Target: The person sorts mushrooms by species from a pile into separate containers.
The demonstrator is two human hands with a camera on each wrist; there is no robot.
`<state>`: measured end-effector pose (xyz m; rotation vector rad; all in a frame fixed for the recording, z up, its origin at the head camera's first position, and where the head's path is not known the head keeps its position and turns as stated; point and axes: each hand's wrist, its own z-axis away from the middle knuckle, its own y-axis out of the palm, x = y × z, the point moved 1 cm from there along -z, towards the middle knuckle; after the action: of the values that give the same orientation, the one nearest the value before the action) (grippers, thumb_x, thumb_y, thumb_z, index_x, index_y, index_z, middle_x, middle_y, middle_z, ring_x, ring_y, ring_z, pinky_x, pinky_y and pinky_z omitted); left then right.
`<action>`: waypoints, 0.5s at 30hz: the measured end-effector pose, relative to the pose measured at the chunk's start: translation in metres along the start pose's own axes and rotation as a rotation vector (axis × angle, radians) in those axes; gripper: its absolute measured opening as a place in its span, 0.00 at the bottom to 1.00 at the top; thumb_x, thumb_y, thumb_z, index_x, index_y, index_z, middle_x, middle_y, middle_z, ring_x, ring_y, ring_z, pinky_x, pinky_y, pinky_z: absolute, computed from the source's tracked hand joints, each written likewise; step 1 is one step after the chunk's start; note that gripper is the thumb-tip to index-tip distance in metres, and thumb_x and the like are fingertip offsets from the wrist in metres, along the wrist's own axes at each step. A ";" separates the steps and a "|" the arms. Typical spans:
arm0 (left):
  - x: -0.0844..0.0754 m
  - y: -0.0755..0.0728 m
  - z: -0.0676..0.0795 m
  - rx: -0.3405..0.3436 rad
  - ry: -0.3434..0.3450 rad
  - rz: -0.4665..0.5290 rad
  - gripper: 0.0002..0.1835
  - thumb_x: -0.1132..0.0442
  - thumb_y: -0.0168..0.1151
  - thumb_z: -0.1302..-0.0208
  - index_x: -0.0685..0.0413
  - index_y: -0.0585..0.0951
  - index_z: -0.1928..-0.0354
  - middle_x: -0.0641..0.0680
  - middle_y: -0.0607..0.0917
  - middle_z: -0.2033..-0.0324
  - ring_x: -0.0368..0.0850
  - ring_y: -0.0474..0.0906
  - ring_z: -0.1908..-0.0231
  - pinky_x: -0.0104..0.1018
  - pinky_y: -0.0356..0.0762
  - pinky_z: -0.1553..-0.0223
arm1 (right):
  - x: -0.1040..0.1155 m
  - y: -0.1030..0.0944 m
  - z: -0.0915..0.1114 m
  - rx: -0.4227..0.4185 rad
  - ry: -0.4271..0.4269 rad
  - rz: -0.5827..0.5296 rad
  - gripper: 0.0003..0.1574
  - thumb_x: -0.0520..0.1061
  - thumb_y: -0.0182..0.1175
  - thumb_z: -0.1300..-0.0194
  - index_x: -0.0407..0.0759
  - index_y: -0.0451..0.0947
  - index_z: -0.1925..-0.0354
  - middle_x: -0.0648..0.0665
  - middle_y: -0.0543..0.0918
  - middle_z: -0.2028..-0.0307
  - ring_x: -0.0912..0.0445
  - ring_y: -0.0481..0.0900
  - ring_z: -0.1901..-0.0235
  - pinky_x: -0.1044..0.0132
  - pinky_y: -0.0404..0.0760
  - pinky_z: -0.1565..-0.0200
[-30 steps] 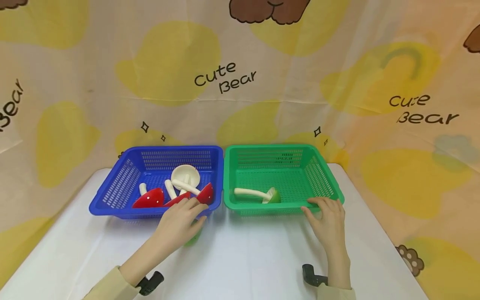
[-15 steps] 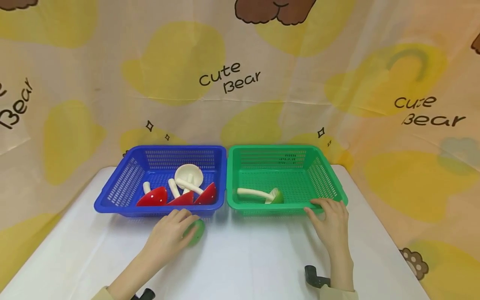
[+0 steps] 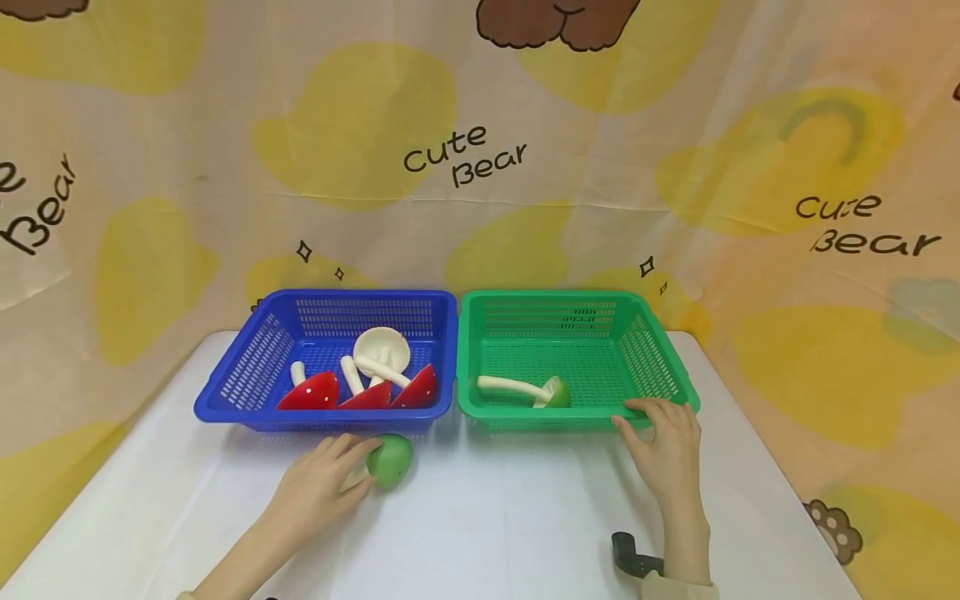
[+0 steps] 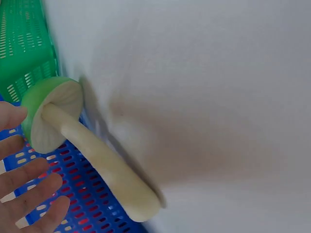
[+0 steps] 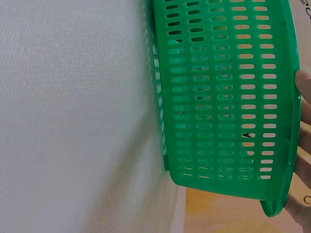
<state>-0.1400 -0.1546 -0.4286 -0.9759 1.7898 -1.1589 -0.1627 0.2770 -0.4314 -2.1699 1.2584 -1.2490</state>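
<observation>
In the head view, my left hand (image 3: 318, 483) is beside a toy mushroom with a green cap (image 3: 390, 461), which lies on the white table in front of the blue basket (image 3: 322, 417). Its pale stem (image 4: 102, 158) shows whole in the left wrist view. There the fingers (image 4: 34, 196) are spread apart, and one fingertip overlaps the cap's edge; I cannot tell whether it touches. My right hand (image 3: 666, 446) rests on the front right rim of the green basket (image 3: 540, 414), with fingertips (image 5: 303, 82) along the rim in the right wrist view.
Several red-capped toy mushrooms (image 3: 311, 392) lie in the blue basket, one with its white underside (image 3: 375, 340) facing out. Another green-capped mushroom (image 3: 557, 393) lies in the green basket. The baskets stand side by side, with a printed cloth (image 3: 480, 233) behind.
My left hand has drawn back left and toward me from the front of the blue basket, uncovering the green-capped mushroom. My right hand stays at the green rim. The head view has shifted slightly.
</observation>
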 end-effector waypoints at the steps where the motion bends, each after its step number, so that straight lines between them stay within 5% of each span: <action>1: 0.001 0.000 0.001 0.011 -0.013 0.008 0.27 0.56 0.72 0.48 0.48 0.79 0.44 0.51 0.83 0.53 0.49 0.78 0.52 0.49 0.82 0.53 | 0.000 0.000 0.000 0.000 0.000 0.000 0.16 0.43 0.71 0.47 0.39 0.81 0.59 0.36 0.83 0.57 0.41 0.73 0.51 0.33 0.51 0.33; 7: 0.011 0.003 0.008 0.049 -0.068 0.049 0.27 0.55 0.69 0.43 0.49 0.77 0.40 0.55 0.82 0.46 0.57 0.77 0.44 0.56 0.78 0.46 | 0.001 -0.001 -0.001 -0.010 -0.005 -0.005 0.16 0.42 0.71 0.47 0.39 0.81 0.60 0.36 0.83 0.58 0.41 0.73 0.51 0.32 0.51 0.33; 15: 0.020 0.005 0.014 0.042 -0.099 0.062 0.26 0.60 0.69 0.46 0.51 0.79 0.43 0.55 0.83 0.49 0.57 0.79 0.47 0.56 0.79 0.49 | 0.001 0.000 0.000 -0.005 0.002 -0.006 0.16 0.42 0.71 0.47 0.39 0.81 0.60 0.36 0.84 0.58 0.40 0.74 0.50 0.33 0.51 0.33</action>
<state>-0.1366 -0.1756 -0.4409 -0.9310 1.6988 -1.0867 -0.1626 0.2764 -0.4303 -2.1779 1.2581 -1.2513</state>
